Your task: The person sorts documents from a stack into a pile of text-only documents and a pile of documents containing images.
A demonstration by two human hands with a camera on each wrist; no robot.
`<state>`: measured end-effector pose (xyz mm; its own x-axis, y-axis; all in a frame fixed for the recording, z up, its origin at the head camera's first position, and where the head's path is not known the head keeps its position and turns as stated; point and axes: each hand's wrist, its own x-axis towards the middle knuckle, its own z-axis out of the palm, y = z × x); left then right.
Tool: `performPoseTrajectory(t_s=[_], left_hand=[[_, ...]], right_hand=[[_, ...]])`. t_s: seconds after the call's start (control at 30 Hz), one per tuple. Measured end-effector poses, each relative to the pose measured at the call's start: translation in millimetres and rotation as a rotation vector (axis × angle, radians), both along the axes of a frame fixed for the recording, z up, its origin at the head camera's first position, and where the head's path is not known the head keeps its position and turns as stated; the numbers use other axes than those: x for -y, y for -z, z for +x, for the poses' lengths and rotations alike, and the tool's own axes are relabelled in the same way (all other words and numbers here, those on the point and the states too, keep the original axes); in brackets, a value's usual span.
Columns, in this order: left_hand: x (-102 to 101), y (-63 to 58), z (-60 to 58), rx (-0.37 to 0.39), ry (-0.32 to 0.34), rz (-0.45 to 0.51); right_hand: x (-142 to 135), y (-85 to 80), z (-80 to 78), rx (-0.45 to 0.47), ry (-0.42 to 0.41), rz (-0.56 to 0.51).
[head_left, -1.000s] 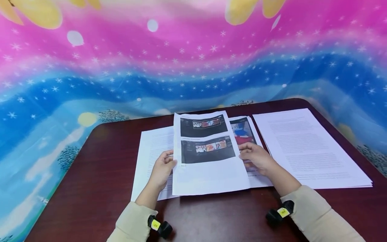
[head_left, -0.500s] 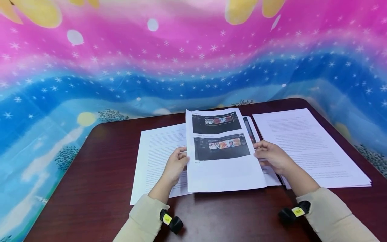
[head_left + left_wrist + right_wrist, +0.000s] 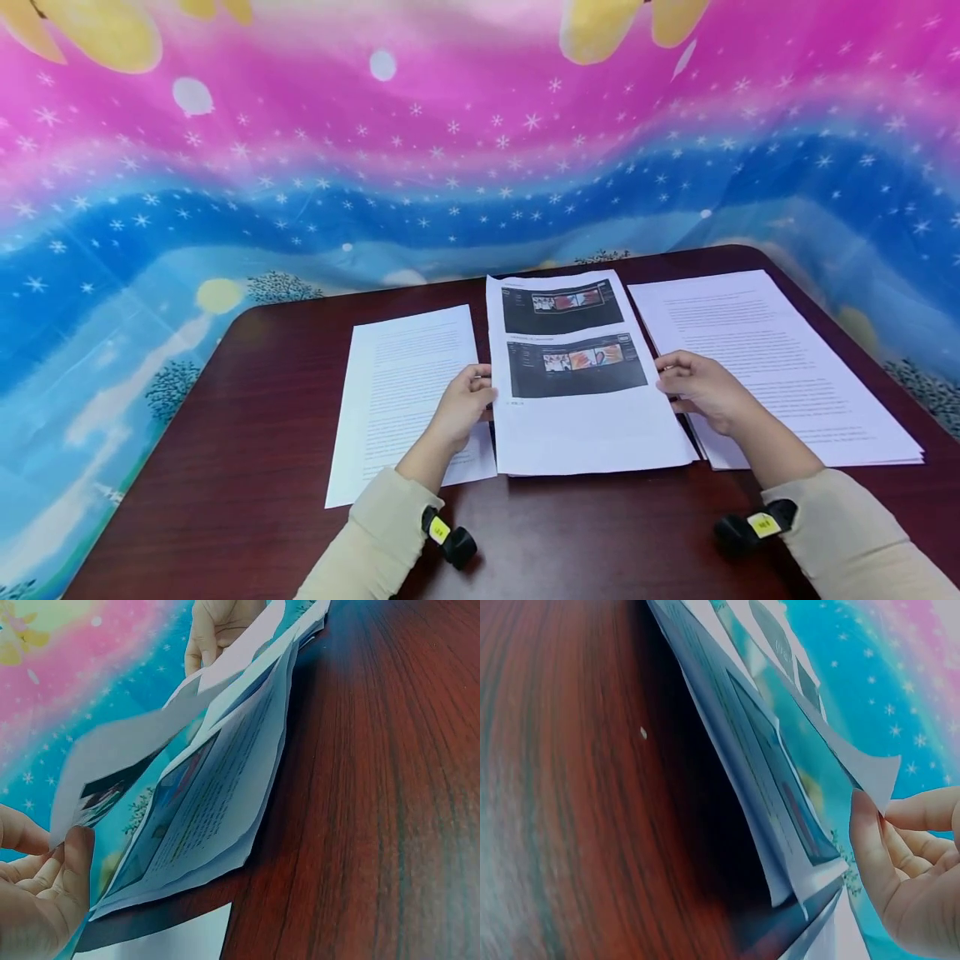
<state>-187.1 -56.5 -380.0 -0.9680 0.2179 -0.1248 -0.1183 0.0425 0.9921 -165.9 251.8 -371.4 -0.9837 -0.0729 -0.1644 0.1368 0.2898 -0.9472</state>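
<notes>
Between my two hands, a printed sheet (image 3: 585,433) with two dark screenshots is held above the middle paper stack (image 3: 217,802). My left hand (image 3: 461,408) pinches its left edge between thumb and fingers. On the opposite edge, my right hand (image 3: 705,392) pinches the paper the same way. Both wrist views show a gap between this sheet and the stack below, whose top page bears a picture and text. In the right wrist view the sheet's corner (image 3: 881,776) bends up at the fingertips. From the head view the sheet hides nearly all of the stack.
A text page (image 3: 405,400) lies left of the middle stack, partly under my left hand. To the right, a pile of text sheets (image 3: 780,375) lies close beside it. The dark wooden table (image 3: 247,433) ends at a colourful cloth backdrop (image 3: 450,167).
Both hands have carried the printed sheet to the right, from over the left page to over the middle stack. More of the left page now shows.
</notes>
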Motion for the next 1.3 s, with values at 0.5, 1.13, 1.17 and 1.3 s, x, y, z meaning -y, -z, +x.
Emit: performPoseTrajectory(t_s=[0.5, 1.13, 1.17, 1.3], left_hand=[[-18, 5.1, -10.7, -0.005, 0.055, -0.070], [-21, 10.6, -17.5, 0.052, 0.007, -0.168], [-22, 11.1, -17.5, 0.054, 0.005, -0.170], [-21, 11.5, -17.6, 0.079, -0.015, -0.160]], right_hand=[[-15, 7.5, -7.0, 0.033, 0.011, 0.086], [-11, 17.1, -12.7, 0.032, 0.035, 0.149], [-11, 16.8, -12.4, 0.032, 0.037, 0.157], [-8, 13.7, -10.9, 0.038, 0.048, 0.204]])
